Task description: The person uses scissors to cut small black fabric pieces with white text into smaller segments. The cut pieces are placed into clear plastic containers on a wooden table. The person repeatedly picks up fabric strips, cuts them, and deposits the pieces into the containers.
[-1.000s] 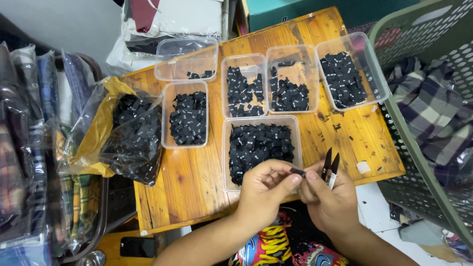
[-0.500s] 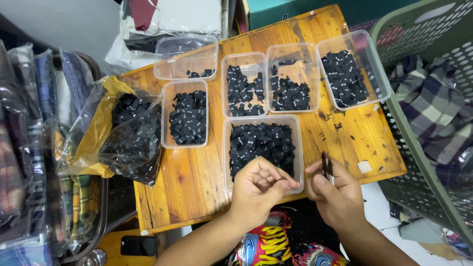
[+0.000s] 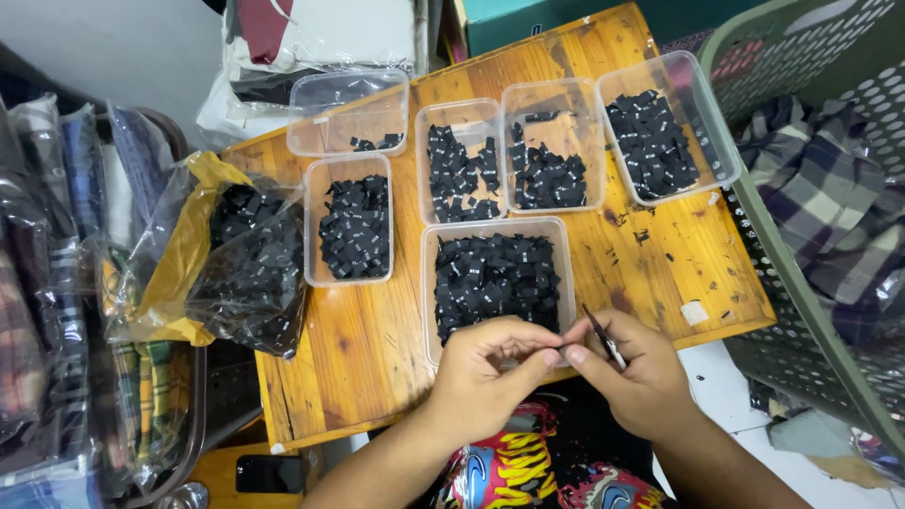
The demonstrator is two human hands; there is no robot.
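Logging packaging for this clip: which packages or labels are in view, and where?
Clear plastic bag: left table edge, yellow inside, full of black labels.
Clear rectangular tubs: six on the wooden table, holding small black labels.
Small black label: pinched between left hand and right hand.

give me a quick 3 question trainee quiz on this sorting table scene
1. True or false: the right hand holds small snips.
2. How many clear tubs sit on the wooden table? A) four B) six C) eight
3. What lies left of the tubs?

Key: 1 true. 2 B. 3 a clear plastic bag of small black pieces. The left hand pinches one tiny black piece with the right.
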